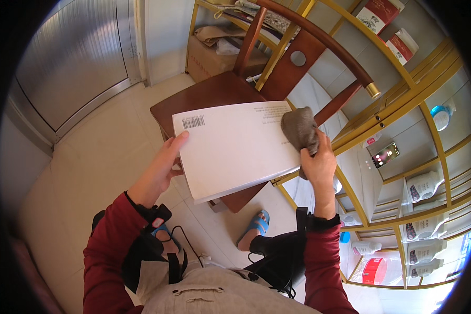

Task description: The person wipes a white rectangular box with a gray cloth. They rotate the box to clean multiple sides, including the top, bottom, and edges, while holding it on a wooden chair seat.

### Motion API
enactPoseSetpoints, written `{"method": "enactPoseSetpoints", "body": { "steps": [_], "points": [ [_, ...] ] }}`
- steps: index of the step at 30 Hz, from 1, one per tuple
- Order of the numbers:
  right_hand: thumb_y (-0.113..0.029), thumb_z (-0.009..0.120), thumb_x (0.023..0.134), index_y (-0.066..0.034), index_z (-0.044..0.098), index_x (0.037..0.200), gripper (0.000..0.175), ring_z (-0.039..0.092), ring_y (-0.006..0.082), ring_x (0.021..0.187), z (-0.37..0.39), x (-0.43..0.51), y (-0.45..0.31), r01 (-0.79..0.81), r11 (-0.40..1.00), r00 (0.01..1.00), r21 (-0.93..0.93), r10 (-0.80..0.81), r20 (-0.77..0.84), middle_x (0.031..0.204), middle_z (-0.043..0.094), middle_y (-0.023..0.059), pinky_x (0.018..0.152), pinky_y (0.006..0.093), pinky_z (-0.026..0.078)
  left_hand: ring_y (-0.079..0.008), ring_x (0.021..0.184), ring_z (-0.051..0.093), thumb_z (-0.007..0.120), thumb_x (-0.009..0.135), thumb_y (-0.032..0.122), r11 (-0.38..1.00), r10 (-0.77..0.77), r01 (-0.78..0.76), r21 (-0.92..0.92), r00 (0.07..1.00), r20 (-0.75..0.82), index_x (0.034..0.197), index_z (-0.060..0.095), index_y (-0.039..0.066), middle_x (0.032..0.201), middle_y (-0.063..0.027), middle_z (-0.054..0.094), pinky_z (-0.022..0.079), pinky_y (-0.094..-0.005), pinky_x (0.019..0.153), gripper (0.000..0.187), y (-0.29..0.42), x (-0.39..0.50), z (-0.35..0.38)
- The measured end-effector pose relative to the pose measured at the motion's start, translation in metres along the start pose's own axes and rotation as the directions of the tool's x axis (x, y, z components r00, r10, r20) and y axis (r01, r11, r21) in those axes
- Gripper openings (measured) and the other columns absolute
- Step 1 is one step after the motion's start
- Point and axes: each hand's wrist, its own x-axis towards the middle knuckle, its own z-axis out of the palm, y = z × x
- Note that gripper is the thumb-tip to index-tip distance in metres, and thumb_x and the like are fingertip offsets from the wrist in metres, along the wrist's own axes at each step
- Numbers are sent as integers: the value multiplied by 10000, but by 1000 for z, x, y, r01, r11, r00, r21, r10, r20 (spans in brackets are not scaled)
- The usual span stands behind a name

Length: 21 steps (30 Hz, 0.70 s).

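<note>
A flat white box (pixel 239 149) with a barcode and small print on its top face is held up in front of me, above a reddish-brown wooden chair (pixel 216 94). My left hand (pixel 165 165) grips its left edge, thumb on the top face and fingers underneath. At the opposite end, my right hand (pixel 318 157) holds a grey-brown cloth (pixel 300 127) against the box's right edge. The cloth covers part of the upper right corner and hangs down beside the edge. Some fingers of the right hand are hidden behind the cloth.
A gold-framed shelf unit (pixel 426 98) on the right carries white bottles (pixel 422 186), a lit phone (pixel 385 155) and red-and-white cartons (pixel 402 45). Behind the chair stands a cardboard box (pixel 219 57). A ribbed metal door (pixel 74 59) is at the left.
</note>
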Motion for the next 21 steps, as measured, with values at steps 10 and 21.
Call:
{"method": "enactPoseSetpoints", "body": {
  "steps": [10,21],
  "points": [
    [-19,743,729,-158,548,1481,790,608,386,1227,2,-15,-113,437,812,821,388,-536,196,1347,611,194,1033,463,508,-242,1365,474,610,943,645,999,4,-1,-44,998,63,1591,298,163,1510,-56,479,396,-539,1070,866,-16,-11,-2],
    [-88,701,828,-229,607,1416,612,618,351,1217,14,37,-30,75,992,994,98,-82,72,1300,641,118,1013,443,529,-274,1362,502,737,911,477,979,194,-193,-66,981,20,1643,198,120,1499,-123,504,404,-494,1105,977,-3,-22,6]
  ]
}}
